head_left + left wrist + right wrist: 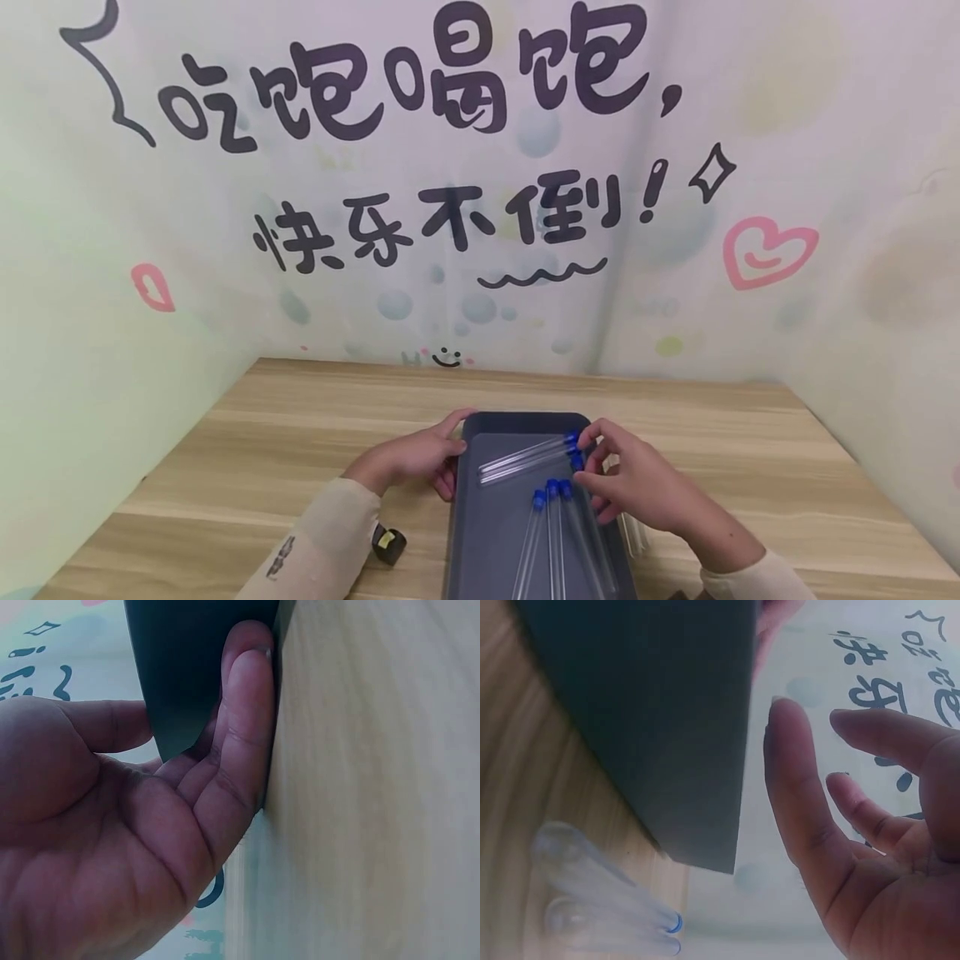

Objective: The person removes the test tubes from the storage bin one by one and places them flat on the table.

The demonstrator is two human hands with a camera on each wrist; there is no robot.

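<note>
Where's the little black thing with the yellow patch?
In the head view, the black thing is on the table, left of the tray and right beside the left sleeve.

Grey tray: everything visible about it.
Dark grey, rectangular, plastic-looking tray with rounded corners and raised walls. It rests on the wooden table, open side up; the head view cuts off its near end. The left hand grips its left wall; the right hand is by the right wall, contact unclear. Clear, blue-capped tubes lie inside.
</note>
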